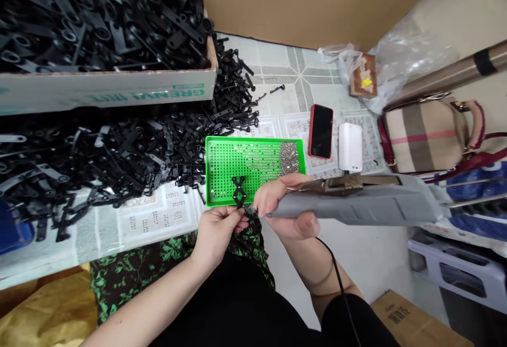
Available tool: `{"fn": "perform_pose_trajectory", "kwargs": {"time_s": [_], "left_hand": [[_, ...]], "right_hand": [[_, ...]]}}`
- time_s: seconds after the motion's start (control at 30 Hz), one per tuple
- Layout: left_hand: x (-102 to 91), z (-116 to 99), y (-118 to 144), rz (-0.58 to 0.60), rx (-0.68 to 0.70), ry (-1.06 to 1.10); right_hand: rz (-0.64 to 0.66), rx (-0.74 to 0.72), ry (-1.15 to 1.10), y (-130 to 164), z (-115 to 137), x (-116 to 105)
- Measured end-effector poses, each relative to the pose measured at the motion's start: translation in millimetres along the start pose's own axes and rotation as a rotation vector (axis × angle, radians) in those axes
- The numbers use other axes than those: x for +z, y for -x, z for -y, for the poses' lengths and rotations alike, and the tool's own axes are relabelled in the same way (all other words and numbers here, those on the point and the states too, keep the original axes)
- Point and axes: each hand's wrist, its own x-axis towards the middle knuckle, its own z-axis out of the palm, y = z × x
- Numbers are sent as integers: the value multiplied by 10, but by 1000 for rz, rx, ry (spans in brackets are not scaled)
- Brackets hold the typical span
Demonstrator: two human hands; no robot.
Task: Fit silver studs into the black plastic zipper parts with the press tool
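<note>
My left hand (220, 228) pinches the lower end of a black plastic scissor-link piece (239, 195), whose crossed arms stand over the near edge of a green perforated tray (253, 143). My right hand (279, 204) is wrapped around a grey electric screwdriver (368, 204), held nearly level. Its tip points left and meets the black piece close to my left fingertips; the exact contact is too small to make out. Small silvery screws (289, 158) are heaped at the tray's right end, with more scattered over its holes.
A carton (119, 91) full of black plastic links stands at the back left, with a loose pile of links (158, 146) before it. Right of the tray lie a red-cased phone (321, 131) and a white device (350, 147). A checked handbag (425, 136) sits farther right.
</note>
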Motion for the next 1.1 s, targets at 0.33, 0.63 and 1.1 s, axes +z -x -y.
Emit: {"fn": "perform_pose_trajectory", "kwargs": {"time_s": [0.33, 0.63, 1.1], "left_hand": [[1, -25, 5, -1, 20, 3], [8, -45, 12, 2, -3, 14], [2, -44, 7, 13, -16, 6]], "right_hand": [[6, 47, -31, 18, -89, 31], [-24, 32, 13, 50, -77, 56], [-12, 41, 67, 69, -23, 72]]}}
